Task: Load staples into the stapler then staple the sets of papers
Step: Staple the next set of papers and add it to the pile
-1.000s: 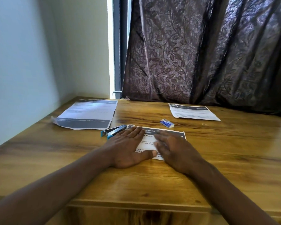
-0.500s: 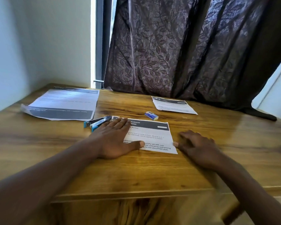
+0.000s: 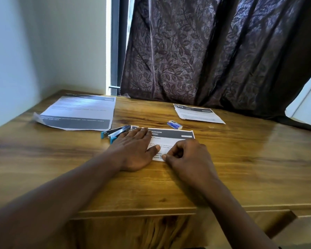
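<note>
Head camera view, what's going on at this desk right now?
A person is handling the middle set of papers: the left hand presses flat on it, the right hand sits curled at its near edge. The stapler lies unheld beside the left hand, the staple box just behind the papers. The far-left set and far-right set wait untouched.

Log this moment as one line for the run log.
left hand: flat on middle paper set | right hand: fingers curled at its near edge, grip unclear | stapler: lying beside left hand
</note>
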